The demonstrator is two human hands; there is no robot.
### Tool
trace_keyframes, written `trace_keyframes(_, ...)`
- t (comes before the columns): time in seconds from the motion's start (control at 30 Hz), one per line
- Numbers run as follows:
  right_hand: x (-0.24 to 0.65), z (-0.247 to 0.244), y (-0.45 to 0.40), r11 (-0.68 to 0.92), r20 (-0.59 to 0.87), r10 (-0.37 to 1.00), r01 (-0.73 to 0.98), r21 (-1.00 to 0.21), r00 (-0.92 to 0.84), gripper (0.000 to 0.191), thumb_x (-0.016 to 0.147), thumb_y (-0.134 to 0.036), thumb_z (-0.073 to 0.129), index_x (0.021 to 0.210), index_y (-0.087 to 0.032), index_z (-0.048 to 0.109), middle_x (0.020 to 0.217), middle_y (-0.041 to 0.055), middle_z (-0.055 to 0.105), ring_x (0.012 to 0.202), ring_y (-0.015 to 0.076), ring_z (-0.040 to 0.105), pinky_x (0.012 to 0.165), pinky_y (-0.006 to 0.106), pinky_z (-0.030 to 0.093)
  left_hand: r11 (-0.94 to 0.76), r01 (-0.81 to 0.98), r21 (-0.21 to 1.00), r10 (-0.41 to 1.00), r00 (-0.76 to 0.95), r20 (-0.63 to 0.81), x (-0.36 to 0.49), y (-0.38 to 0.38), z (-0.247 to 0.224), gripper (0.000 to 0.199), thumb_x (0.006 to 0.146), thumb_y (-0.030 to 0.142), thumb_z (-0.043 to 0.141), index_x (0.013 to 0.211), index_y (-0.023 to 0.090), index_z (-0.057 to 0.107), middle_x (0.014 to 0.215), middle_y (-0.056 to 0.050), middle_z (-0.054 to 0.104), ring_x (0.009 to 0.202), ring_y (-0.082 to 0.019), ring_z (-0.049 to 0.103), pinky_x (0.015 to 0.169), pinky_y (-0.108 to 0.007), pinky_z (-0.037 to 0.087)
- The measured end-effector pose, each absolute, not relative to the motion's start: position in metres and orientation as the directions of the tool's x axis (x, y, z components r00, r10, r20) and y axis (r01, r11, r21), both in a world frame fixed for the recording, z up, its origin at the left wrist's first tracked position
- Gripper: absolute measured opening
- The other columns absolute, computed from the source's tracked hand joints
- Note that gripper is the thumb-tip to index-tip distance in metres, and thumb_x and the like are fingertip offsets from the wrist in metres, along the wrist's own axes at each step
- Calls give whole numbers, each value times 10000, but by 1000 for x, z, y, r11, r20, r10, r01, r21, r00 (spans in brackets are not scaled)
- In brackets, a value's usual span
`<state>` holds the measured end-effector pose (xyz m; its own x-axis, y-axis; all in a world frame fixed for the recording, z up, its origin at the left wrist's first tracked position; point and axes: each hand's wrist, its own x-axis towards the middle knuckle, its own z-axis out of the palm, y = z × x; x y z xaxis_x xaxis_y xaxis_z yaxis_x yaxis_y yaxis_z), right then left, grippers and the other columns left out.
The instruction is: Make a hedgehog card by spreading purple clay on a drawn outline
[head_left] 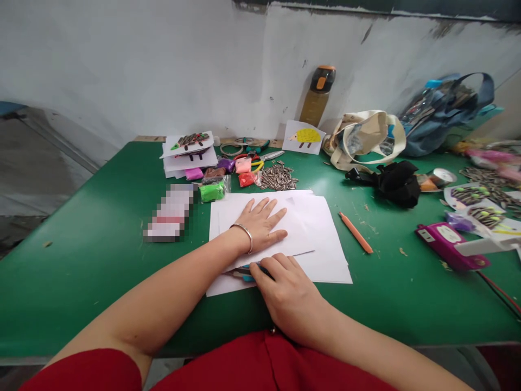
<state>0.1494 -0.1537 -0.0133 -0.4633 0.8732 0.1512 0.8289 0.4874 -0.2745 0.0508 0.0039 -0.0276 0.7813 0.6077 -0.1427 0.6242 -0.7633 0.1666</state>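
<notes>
A stack of white paper (321, 233) lies on the green table in front of me. My left hand (262, 225), with a bracelet at the wrist, presses flat on the sheets, fingers spread. My right hand (291, 293) is closed around a blue and dark utility knife (243, 272) at the near edge of the paper. Its front end points left, beneath my left wrist; most of its grip is hidden by my fingers. From my right knuckles a thin dark slit (304, 253) runs across the top sheet.
Behind the paper are sunflower seeds (279, 176), bagged clay (212, 190), scissors (272, 156) and a hedgehog picture (304, 137). An orange pen (356, 232) lies right of the sheets. Farther right stand a magenta device (450, 247), a black item (396, 183) and bags (368, 141).
</notes>
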Motion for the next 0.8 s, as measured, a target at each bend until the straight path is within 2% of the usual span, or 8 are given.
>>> trace_keyframes(0.23,158,-12,-162,554,151,832,779,-293,-534,418,859,-99,483,1273,-128,532,985,113,582,877,250,460,768,408,421,-771,613,173,602,790,-116,50,5,-31,690,915,657,278,1497,287,280,1593,-94,183,1454,-330,135,1135,-570,46)
trace_keyframes(0.4,193,5,-164,562,168,825,754,-340,-539,369,917,-115,446,1267,-181,544,1034,96,607,925,230,509,821,385,446,-774,609,174,599,793,-111,49,5,-30,692,921,653,271,1499,273,280,1589,-112,186,1451,-335,150,1133,-577,55)
trace_keyframes(0.5,230,3,-159,416,267,903,841,-346,-336,346,941,-148,438,1269,-186,542,1076,100,621,956,220,546,841,367,459,-774,609,173,599,793,-113,49,5,-29,693,919,654,277,1500,276,279,1587,-108,193,1452,-335,148,1133,-576,60)
trace_keyframes(0.57,252,-4,-151,228,306,943,922,-313,-129,355,943,-197,456,1290,-192,529,1110,108,626,1045,246,552,881,384,454,-774,610,172,599,792,-116,49,5,-28,691,919,653,282,1500,278,279,1587,-107,194,1452,-335,147,1134,-576,61)
trace_keyframes(0.67,270,-13,-133,-54,262,958,969,-240,118,340,928,-244,475,1259,-219,547,1109,101,643,1189,291,514,875,390,448,-770,615,170,604,789,-116,49,5,-27,685,919,648,286,1499,283,282,1588,-104,192,1453,-332,147,1137,-572,63)
trace_keyframes(0.73,271,-13,-120,-172,183,961,967,-187,206,326,919,-278,485,1235,-240,554,1051,84,656,1121,285,562,789,357,454,-768,617,169,606,787,-116,49,5,-27,681,920,644,289,1499,284,283,1588,-106,191,1455,-328,145,1139,-570,63)
trace_keyframes(0.8,267,-8,-106,-242,112,960,962,-124,256,299,916,-327,485,1195,-260,567,954,54,655,928,252,619,668,320,426,-768,617,171,608,786,-111,48,5,-28,683,918,648,291,1498,286,286,1588,-109,190,1456,-327,142,1140,-570,57)
